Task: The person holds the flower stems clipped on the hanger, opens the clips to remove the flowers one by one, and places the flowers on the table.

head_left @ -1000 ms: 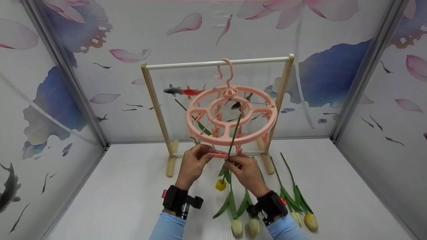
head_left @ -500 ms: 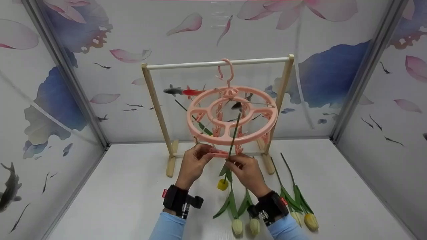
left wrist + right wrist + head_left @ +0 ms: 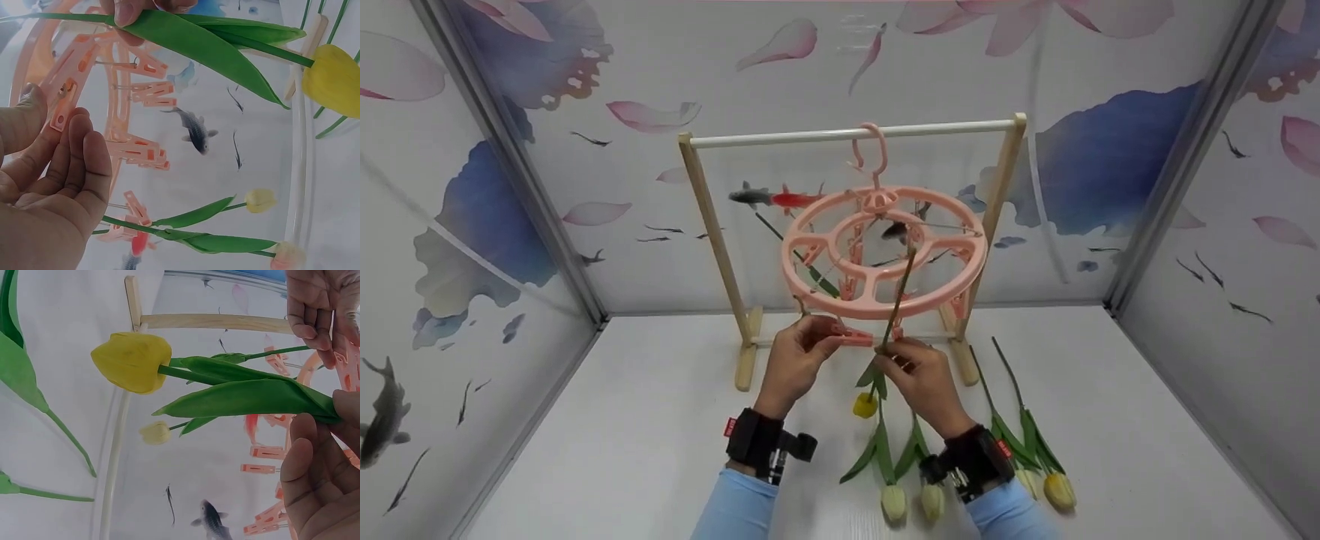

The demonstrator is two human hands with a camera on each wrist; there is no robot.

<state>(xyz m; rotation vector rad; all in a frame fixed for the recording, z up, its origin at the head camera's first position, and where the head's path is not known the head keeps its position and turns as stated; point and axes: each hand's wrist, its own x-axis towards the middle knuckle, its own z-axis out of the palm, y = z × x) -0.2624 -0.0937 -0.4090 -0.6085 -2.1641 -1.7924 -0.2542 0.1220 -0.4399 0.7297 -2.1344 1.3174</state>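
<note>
From the right hand (image 3: 921, 381) hangs a yellow, green-leaved tulip (image 3: 230, 398).

pink ring (image 3: 871, 289) bars way up; tulips (image 3: 1058, 491) obstruct lower right; room left of rack (image 3: 717, 240)

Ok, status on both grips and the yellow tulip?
Left grip pinching pink clip. Right grip holding yellow tulip, bloom down. Nothing apparent in the way.

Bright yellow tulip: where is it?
Head view, centre: the bright yellow tulip is held bloom-down by the right hand, beside the pink clip the left hand pinches.
</note>
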